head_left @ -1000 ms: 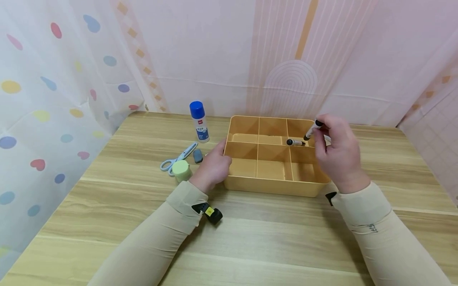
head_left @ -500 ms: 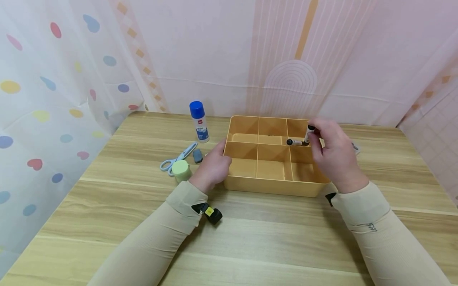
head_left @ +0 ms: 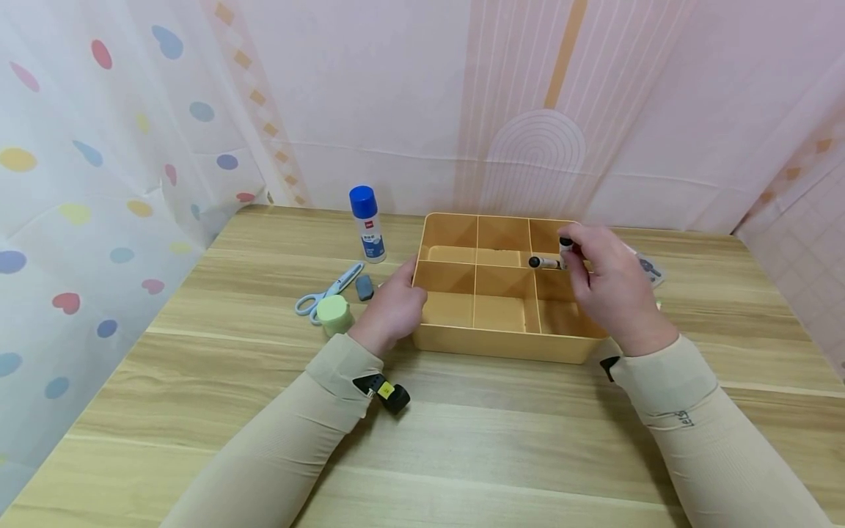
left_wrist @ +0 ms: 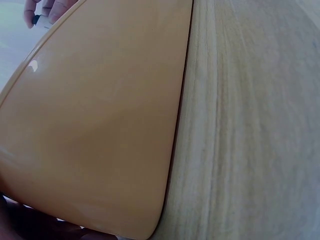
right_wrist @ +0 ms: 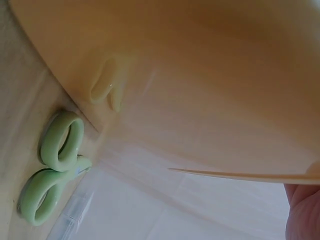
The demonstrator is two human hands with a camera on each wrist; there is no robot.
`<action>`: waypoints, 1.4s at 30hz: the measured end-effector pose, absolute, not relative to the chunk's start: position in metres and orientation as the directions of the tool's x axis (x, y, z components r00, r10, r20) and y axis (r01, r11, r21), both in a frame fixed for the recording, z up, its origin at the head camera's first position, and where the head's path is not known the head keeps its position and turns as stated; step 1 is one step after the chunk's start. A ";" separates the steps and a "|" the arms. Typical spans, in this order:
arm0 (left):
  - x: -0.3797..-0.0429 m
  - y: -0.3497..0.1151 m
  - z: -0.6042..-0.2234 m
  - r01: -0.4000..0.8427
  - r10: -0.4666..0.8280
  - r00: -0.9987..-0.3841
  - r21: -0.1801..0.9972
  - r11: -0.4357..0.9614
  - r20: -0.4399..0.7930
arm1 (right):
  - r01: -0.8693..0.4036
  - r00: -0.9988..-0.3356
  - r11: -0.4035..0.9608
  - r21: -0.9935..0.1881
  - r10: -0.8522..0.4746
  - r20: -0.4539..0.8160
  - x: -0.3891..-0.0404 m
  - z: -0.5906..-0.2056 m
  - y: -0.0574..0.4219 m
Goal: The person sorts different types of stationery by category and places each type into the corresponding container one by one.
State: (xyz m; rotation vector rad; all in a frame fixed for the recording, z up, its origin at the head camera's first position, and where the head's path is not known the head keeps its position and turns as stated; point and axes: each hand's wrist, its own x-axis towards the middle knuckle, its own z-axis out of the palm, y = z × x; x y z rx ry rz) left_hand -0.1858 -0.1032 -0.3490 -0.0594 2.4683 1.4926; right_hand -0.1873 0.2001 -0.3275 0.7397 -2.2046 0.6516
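Observation:
My left hand (head_left: 394, 304) grips the left end of a yellow-orange organizer box (head_left: 508, 347) with several compartments. My right hand (head_left: 614, 282) pinches a marker (head_left: 565, 248) with a black end, held nearly upright over the back right compartment. Beside it a second black-and-white marker (head_left: 544, 262) lies level at the divider; whether it rests on the divider's top is hard to tell. In the left wrist view the box's outer wall (left_wrist: 110, 120) fills much of the picture, with right-hand fingers above its rim. The right wrist view has the box wall (right_wrist: 210, 110) close up.
Left of the box are a blue-capped glue bottle (head_left: 367, 227), light blue scissors (head_left: 330, 290), a grey-blue eraser-like block (head_left: 364, 287) and a pale green round container (head_left: 335, 315). Green-handled scissors (right_wrist: 55, 165) and a clear packet (right_wrist: 70, 217) lie at the right. A curtain (head_left: 396, 110) hangs behind.
My right hand has moved slightly left, and its marker has turned from slanted to nearly upright beside the level marker. The left hand and the box stay put.

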 end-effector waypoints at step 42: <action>-0.186 -0.103 -0.348 -0.184 0.100 -0.961 0.863 0.471 -0.259 | -0.650 -0.675 0.703 -0.288 -0.361 0.644 -0.190 -0.339 0.201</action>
